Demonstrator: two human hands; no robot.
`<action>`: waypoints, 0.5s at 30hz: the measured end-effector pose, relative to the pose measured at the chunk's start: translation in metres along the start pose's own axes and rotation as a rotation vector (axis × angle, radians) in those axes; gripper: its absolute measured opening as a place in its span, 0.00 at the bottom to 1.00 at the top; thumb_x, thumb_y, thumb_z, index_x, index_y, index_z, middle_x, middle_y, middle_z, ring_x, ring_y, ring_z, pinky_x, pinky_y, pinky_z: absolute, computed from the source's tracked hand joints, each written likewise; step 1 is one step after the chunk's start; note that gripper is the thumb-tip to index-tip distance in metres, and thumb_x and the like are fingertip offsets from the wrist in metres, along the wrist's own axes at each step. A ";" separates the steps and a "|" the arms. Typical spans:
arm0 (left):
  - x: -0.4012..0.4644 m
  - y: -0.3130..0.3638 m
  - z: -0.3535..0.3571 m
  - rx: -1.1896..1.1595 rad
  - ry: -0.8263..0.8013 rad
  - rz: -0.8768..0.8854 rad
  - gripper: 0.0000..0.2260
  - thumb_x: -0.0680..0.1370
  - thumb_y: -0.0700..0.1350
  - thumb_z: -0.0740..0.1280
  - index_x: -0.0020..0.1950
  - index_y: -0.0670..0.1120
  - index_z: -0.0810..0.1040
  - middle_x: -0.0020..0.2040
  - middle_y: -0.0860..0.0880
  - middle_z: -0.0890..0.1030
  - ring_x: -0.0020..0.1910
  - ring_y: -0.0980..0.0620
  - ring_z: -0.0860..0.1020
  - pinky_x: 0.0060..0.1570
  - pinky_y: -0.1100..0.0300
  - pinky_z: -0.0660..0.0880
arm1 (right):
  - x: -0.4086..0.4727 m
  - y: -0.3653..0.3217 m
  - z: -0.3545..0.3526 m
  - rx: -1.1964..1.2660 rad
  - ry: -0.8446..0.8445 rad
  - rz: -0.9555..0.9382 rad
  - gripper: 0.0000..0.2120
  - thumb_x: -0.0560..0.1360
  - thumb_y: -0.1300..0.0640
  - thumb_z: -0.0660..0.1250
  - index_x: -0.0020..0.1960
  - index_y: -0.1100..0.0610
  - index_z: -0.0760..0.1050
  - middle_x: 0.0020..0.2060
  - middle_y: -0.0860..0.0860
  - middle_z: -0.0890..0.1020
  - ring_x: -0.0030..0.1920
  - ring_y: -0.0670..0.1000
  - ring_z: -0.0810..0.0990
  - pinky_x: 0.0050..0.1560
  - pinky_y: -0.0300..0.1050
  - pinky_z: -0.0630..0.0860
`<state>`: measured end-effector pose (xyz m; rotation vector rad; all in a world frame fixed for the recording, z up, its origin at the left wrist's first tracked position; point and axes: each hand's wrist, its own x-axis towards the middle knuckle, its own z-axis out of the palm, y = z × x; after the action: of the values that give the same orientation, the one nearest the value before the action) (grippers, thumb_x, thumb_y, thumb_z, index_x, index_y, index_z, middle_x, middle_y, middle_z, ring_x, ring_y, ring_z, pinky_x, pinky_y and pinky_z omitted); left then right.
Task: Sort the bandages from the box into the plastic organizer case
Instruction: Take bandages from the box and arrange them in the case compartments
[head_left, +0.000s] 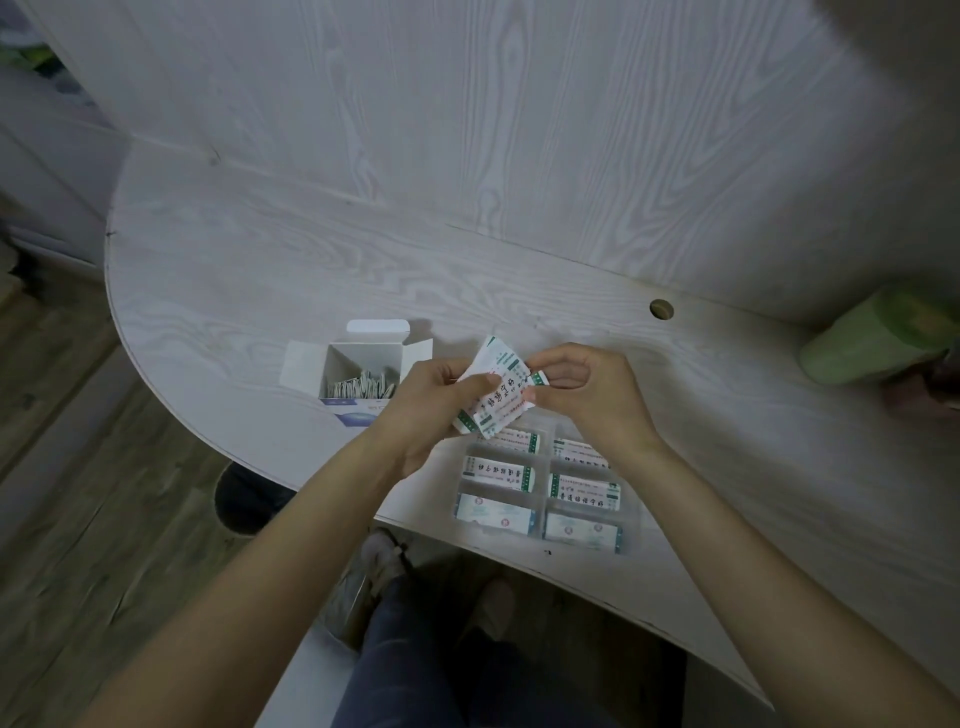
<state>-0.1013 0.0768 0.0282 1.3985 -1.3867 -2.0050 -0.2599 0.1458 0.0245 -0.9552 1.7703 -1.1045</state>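
My left hand (423, 410) grips a fanned bunch of white bandages with green ends (496, 392) above the table. My right hand (587, 395) pinches the right end of one bandage in that bunch. An open white and blue cardboard box (363, 374) stands to the left with several more bandages lying inside it. Just below my hands lies the clear plastic organizer case (543, 488). Its compartments hold wrapped bandages, green-ended ones in the upper rows and blue-ended ones in the bottom row. My hands hide the top edge of the case.
The white wood-grain table (311, 260) has a curved left edge and a cable hole (661, 309) at the back right. A green object (878, 338) lies at the far right. A white panel rises behind the table. My legs and shoes show below the table edge.
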 end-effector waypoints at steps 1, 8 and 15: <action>0.000 0.001 0.000 0.005 0.010 -0.005 0.06 0.77 0.39 0.67 0.53 0.41 0.81 0.47 0.41 0.84 0.42 0.49 0.81 0.43 0.56 0.79 | 0.000 0.000 0.000 -0.016 -0.010 -0.006 0.12 0.66 0.67 0.76 0.46 0.54 0.82 0.43 0.49 0.85 0.48 0.48 0.83 0.54 0.42 0.78; 0.002 0.001 -0.004 -0.010 0.148 0.031 0.06 0.73 0.36 0.71 0.47 0.45 0.81 0.42 0.48 0.83 0.40 0.51 0.82 0.40 0.58 0.80 | -0.005 0.002 -0.001 0.020 -0.034 0.000 0.13 0.66 0.67 0.76 0.49 0.56 0.82 0.45 0.48 0.85 0.47 0.44 0.83 0.52 0.35 0.77; 0.002 -0.004 -0.001 -0.052 0.112 0.020 0.10 0.72 0.36 0.72 0.52 0.43 0.81 0.43 0.48 0.84 0.38 0.53 0.81 0.37 0.60 0.78 | -0.004 0.002 0.004 0.115 0.069 -0.020 0.12 0.67 0.68 0.75 0.45 0.54 0.81 0.42 0.47 0.83 0.42 0.39 0.80 0.46 0.32 0.76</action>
<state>-0.1006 0.0769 0.0237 1.4458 -1.2869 -1.9049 -0.2555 0.1485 0.0228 -0.8763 1.7347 -1.2520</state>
